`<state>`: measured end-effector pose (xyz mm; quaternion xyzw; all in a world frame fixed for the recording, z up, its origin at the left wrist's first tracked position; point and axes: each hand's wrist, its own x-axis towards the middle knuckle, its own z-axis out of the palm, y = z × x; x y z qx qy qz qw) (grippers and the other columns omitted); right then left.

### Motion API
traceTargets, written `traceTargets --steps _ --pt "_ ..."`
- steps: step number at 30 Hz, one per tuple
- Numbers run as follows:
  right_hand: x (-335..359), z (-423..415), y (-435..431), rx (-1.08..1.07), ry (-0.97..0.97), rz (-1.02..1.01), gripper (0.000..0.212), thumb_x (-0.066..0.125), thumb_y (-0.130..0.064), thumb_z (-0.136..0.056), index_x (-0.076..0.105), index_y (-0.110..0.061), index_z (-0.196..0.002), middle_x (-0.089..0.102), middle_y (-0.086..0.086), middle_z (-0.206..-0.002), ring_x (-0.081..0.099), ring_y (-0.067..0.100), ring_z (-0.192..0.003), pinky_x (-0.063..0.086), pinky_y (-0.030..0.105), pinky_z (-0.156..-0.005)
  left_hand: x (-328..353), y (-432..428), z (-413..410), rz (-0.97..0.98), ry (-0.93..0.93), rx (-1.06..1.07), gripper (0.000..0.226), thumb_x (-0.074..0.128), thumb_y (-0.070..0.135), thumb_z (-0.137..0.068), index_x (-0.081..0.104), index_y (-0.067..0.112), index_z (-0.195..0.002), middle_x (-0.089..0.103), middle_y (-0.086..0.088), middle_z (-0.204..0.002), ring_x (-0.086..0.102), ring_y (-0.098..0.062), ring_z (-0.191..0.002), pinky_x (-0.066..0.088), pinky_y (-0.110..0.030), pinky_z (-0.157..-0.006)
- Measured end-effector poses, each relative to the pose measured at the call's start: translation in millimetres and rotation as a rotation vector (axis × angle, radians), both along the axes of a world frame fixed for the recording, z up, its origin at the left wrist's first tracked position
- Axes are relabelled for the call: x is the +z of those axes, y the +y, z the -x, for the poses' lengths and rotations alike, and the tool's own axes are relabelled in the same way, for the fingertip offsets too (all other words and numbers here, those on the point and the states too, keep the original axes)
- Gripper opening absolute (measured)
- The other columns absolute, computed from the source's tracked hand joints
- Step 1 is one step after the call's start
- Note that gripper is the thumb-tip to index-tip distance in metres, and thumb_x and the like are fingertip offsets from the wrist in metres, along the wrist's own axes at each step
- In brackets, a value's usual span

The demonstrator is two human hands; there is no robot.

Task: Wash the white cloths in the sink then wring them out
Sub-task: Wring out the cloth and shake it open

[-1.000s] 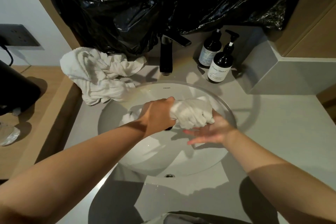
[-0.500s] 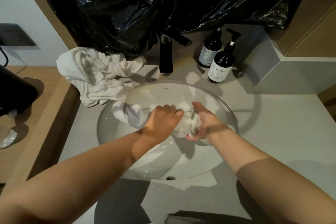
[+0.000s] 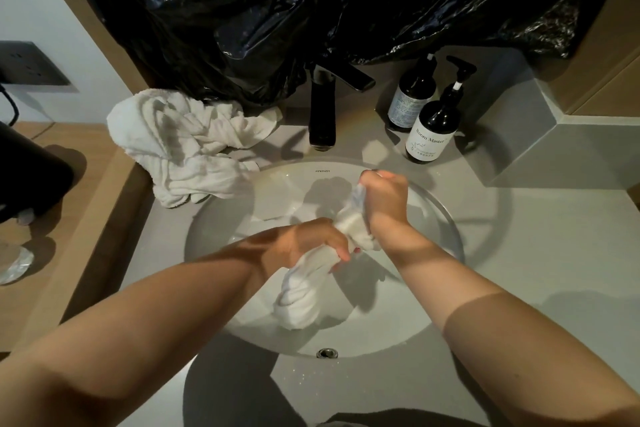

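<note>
Heap of white cloths (image 3: 187,146): lay on worktop (image 3: 536,253), edge overhanging sink (image 3: 363,336) rim; might slide in.
Left hand (image 3: 311,243): clenched round lower end of twisted white cloth (image 3: 304,288), held over the basin.
Right hand (image 3: 382,201): gripped upper end.
Risk: wet cloth slipping free; wrung water splashing pump bottles (image 3: 433,128).

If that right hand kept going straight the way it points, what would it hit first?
Probably the black faucet, just beyond the far rim of the sink; the right hand, gripping the white cloth, points toward it. Depth is unclear.
</note>
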<state>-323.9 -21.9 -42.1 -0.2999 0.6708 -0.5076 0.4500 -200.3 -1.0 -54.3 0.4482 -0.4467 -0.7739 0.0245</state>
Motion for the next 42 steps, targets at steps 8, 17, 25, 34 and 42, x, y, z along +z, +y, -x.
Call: traceTargets --steps 8,17,25,34,42 --pt "-12.0 -1.5 -3.9 -0.027 -0.161 -0.083 0.019 0.048 -0.007 -0.063 0.034 -0.015 -0.052 0.030 0.003 -0.049 0.031 0.017 -0.051 0.028 0.022 -0.051 -13.3 2.5 -6.3 -0.071 0.080 0.038 0.025 0.060 0.010 -0.062 0.062 0.003 -0.086 0.058 -0.007 -0.059 0.055 -0.016 -0.052 0.044 -0.023 -0.056" --pt "-23.5 72.7 4.8 0.620 -0.641 -0.332 0.018 0.060 -0.023 -0.089 0.063 -0.012 -0.103 0.059 0.013 -0.102 0.058 0.029 -0.096 0.051 0.046 -0.076 -10.0 -9.4 -16.4 0.700 -0.385 0.061 0.035 0.082 0.029 -0.074 0.070 0.019 -0.105 0.068 0.008 -0.098 0.063 -0.010 -0.095 0.047 -0.021 -0.081" --pt "-26.5 92.9 16.7 0.565 -0.817 -0.544 0.104 0.083 0.014 -0.050 0.043 -0.016 -0.142 0.050 0.020 -0.136 0.052 0.045 -0.121 0.037 0.059 -0.105 2.0 4.7 -15.4 1.335 -0.881 -0.338 0.089 0.067 0.072 -0.067 0.038 0.027 -0.138 0.066 0.003 -0.108 0.064 -0.018 -0.096 0.043 -0.025 -0.074" --pt "-21.1 31.5 19.4 0.141 -0.696 -0.563 0.040 0.068 -0.040 -0.079 0.065 -0.007 -0.103 0.064 0.012 -0.103 0.063 0.031 -0.097 0.048 0.046 -0.087 -5.7 13.5 -10.6 1.810 -0.640 -0.316 0.082 0.072 0.072 -0.059 0.056 0.010 -0.111 0.062 -0.004 -0.070 0.059 -0.022 -0.055 0.042 -0.027 -0.048" --pt "-7.7 11.2 7.7 -0.080 -0.153 -0.192 0.007 0.051 -0.012 -0.079 0.048 -0.010 -0.074 0.039 0.008 -0.065 0.038 0.023 -0.062 0.030 0.023 -0.047 -1.1 21.7 -0.6 1.092 -0.324 0.038 0.052 0.038 0.070 -0.082 0.052 0.020 -0.079 0.054 0.010 -0.069 0.057 -0.016 -0.072 0.043 -0.032 -0.072"
